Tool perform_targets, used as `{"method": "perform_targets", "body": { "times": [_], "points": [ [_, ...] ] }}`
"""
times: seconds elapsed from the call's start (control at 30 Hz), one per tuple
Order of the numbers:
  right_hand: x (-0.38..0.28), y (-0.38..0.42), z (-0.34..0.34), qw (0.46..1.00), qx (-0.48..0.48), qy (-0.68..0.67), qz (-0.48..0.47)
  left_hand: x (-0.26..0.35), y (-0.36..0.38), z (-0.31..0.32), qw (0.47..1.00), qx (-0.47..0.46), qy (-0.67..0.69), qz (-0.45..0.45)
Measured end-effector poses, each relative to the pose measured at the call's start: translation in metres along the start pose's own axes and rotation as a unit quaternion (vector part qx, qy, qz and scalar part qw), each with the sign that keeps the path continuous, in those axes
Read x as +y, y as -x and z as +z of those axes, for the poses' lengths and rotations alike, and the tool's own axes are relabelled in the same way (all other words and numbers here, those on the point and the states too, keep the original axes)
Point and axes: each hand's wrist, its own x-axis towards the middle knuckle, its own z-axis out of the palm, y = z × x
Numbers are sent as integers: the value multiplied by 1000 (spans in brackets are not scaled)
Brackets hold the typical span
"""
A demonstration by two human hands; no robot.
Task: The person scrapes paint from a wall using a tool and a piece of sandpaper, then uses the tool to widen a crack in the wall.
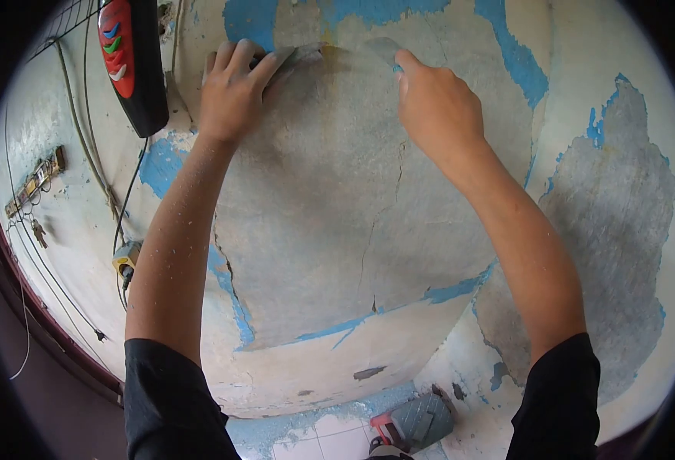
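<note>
My right hand (445, 107) is closed round a putty knife (384, 49), whose thin blade points left against the upper wall. A bit of its teal handle shows by the thumb. My left hand (234, 96) is bent over a wide, flat scraper (301, 57) with a grey blade; its grip is mostly hidden by the fingers. Both blades are close to or against the wall, with a short gap between them. Behind them spreads a bare grey patch of wall (314, 192), cracked in places and edged with blue paint (253, 19).
A black and red device (127, 69) hangs at the upper left. Below it are cables (85, 138), a socket (127, 261) and a key rack (35, 182). Another grey patch (613, 230) lies right. A grey and red object (422, 422) sits low on the tiles (337, 437).
</note>
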Motion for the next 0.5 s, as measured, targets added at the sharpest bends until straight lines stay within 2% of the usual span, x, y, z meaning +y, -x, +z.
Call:
{"method": "perform_targets", "body": {
  "times": [0.2, 0.5],
  "points": [
    [-1, -6, -3, 999, -18, -24, 26, 2, 0, -3, 1000, -9, 4, -5],
    [-1, -5, 8, 999, 40, -8, 1, 3, 2, -1, 1000, 3, -4, 3]
  ]
}}
